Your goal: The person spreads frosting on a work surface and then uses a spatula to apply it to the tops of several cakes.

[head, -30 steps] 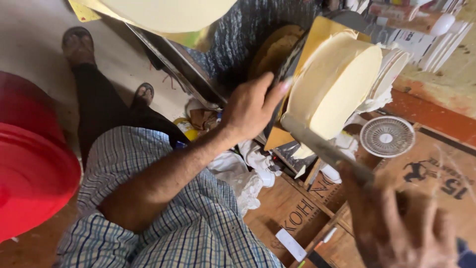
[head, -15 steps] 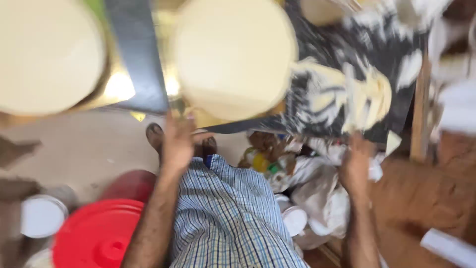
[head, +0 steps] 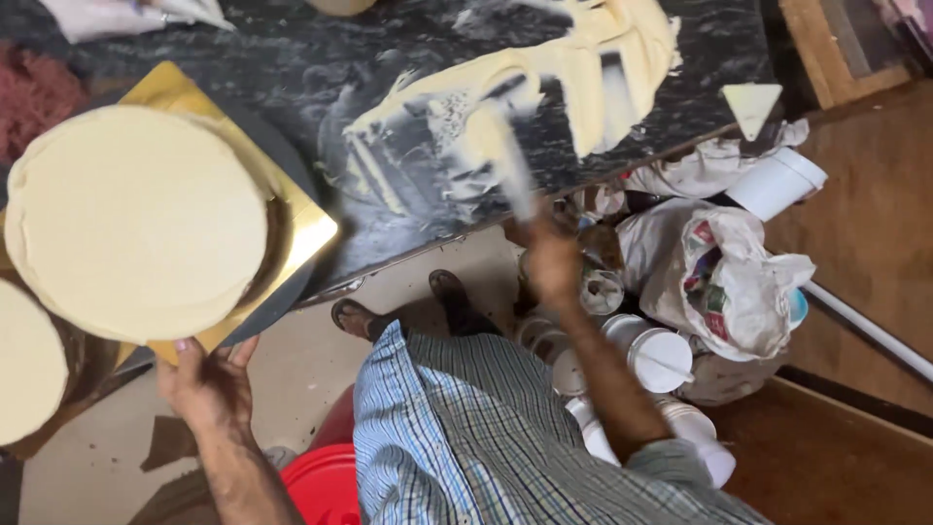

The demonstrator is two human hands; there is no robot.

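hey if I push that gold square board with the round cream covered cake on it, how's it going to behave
The gold board looks thin yet stiff, so it would likely slide flat on the dark marble counter. It overhangs the edge where the left hand meets it, so it may tip. The cake looks heavy, its cream coating soft and easily smudged.

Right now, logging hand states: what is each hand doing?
Left hand: open, fingertips at the gold cake board.
Right hand: closed on the spatula.
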